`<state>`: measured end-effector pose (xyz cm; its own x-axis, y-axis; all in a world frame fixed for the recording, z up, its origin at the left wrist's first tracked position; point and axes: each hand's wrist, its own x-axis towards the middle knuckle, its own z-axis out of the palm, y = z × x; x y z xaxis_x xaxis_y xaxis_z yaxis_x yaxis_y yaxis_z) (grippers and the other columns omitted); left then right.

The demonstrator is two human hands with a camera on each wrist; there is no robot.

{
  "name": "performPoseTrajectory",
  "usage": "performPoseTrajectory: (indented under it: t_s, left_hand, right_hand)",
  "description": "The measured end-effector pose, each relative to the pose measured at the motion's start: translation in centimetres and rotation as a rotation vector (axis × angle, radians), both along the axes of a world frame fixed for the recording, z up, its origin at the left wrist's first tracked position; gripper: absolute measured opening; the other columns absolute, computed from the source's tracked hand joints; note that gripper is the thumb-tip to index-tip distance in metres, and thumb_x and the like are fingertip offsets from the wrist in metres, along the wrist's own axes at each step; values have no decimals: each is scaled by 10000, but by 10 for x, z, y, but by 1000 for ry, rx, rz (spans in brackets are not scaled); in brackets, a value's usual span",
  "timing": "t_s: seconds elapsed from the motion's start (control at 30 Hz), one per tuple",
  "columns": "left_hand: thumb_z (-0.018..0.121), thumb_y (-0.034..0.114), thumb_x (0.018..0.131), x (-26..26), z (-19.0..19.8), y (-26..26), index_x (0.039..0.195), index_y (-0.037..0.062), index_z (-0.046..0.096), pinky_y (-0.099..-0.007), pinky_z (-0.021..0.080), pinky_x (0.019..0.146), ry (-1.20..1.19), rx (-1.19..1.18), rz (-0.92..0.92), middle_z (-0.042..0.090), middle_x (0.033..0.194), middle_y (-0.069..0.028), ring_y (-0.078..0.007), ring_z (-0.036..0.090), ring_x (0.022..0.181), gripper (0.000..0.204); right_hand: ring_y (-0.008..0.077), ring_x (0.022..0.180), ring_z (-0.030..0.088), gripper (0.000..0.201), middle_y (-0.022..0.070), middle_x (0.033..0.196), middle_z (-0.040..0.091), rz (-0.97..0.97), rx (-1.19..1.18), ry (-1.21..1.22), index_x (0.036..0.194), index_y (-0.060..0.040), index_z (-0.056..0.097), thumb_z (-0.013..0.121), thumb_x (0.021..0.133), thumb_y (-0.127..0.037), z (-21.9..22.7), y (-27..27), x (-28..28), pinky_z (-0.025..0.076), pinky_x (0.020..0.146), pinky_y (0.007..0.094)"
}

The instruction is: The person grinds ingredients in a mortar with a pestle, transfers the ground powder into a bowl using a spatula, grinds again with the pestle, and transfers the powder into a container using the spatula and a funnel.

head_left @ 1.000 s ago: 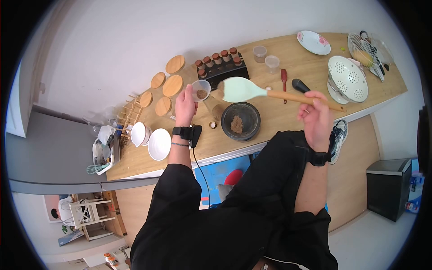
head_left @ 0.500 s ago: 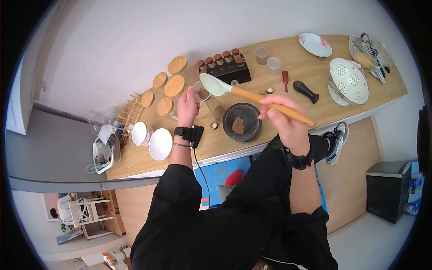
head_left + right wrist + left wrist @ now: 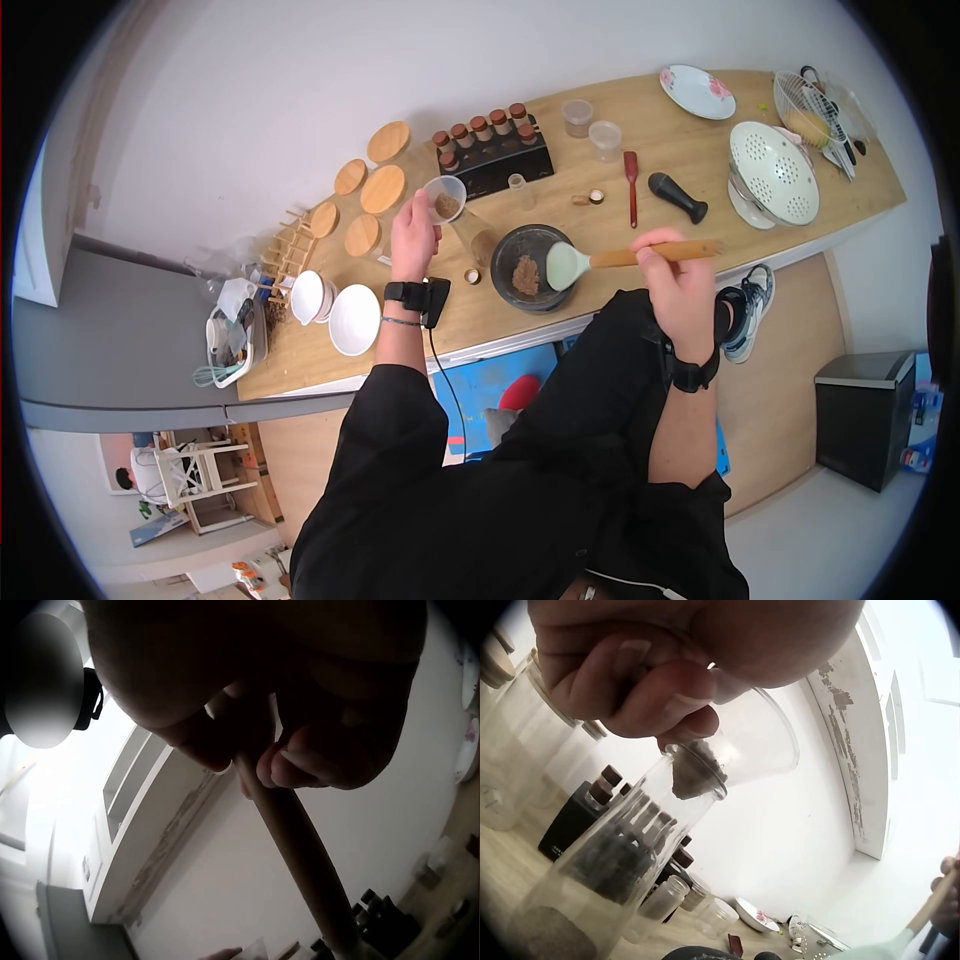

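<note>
My left hand [image 3: 412,240] holds a clear funnel [image 3: 446,190] at the mouth of a tall glass bottle [image 3: 615,859]. Brown powder sits in the funnel's narrow part, and more lies at the bottom of the bottle. With fingers and thumb, my right hand [image 3: 684,302] pinches the wooden handle of a spoon [image 3: 568,267] with a mint-green head. That head is at the right side of a dark mortar [image 3: 505,248], beside a heap of brown powder [image 3: 526,276] inside it.
A black rack [image 3: 495,168] of brown-capped spice jars stands behind the mortar. To the right are a red spatula [image 3: 631,188], a black pestle [image 3: 678,198] and a white colander [image 3: 773,173]. White bowls [image 3: 355,321] and wooden-lidded jars [image 3: 383,190] stand on the left.
The spoon first moved left until its head was over the funnel, then came back right and down to the mortar. My left hand has stayed at the funnel.
</note>
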<state>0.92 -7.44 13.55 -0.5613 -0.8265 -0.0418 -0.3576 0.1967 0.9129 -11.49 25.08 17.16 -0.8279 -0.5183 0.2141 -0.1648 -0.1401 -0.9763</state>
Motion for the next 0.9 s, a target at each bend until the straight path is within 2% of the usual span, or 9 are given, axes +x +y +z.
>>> performPoseTrajectory:
  t_s: [0.07,0.17,0.23,0.37,0.43,0.77,0.9]
  left_hand:
    - [413,456,1032,0,1,1,1075,-7,659,-253,358,427,-1,-9,-10,510,566,-14,-77,462,456,527]
    - [412,457,1033,0,3,3,1076,-11,659,-252,354,423,-2,-17,-15,507,565,-14,-77,457,448,531]
    - [412,457,1033,0,2,2,1077,-13,659,-251,353,421,-5,-16,-12,506,565,-14,-77,454,444,532]
    - [411,457,1034,0,0,2,1084,-12,657,-251,349,418,2,-8,-10,504,564,-11,-76,450,439,533]
    - [411,457,1034,-1,2,4,1087,-12,656,-250,349,419,3,-2,-5,503,564,-10,-76,450,439,533]
    - [417,459,1032,0,0,1,1082,-11,653,-245,353,421,-2,7,-3,504,566,-7,-76,458,445,528]
    - [425,470,1028,2,0,0,1092,-9,655,-243,361,426,-4,5,-4,508,565,-7,-76,466,453,536]
  right_hand:
    - [7,603,390,70,-54,685,471,9,76,36,918,-3,642,577,926,-29,-11,-4,-1,299,531,197]
    - [6,592,407,75,-52,667,478,56,150,-48,921,2,646,581,921,-35,-40,-10,-4,313,523,198]
    - [52,592,491,137,-11,696,531,82,60,-164,979,-13,650,541,949,-89,-56,-11,-6,409,506,206]
    - [38,575,482,155,-21,664,523,31,-17,-271,956,-12,664,538,942,-102,-67,-2,-13,394,504,212]
    - [64,568,501,180,1,665,536,32,-53,-383,968,-13,666,531,942,-130,-73,1,-18,419,506,217]
    - [119,616,520,201,39,693,529,44,-119,-510,1000,-7,628,517,939,-163,-90,7,-29,427,535,259]
    - [121,588,506,214,39,671,518,-32,-214,-550,987,0,632,522,929,-173,-88,16,-32,421,522,264]
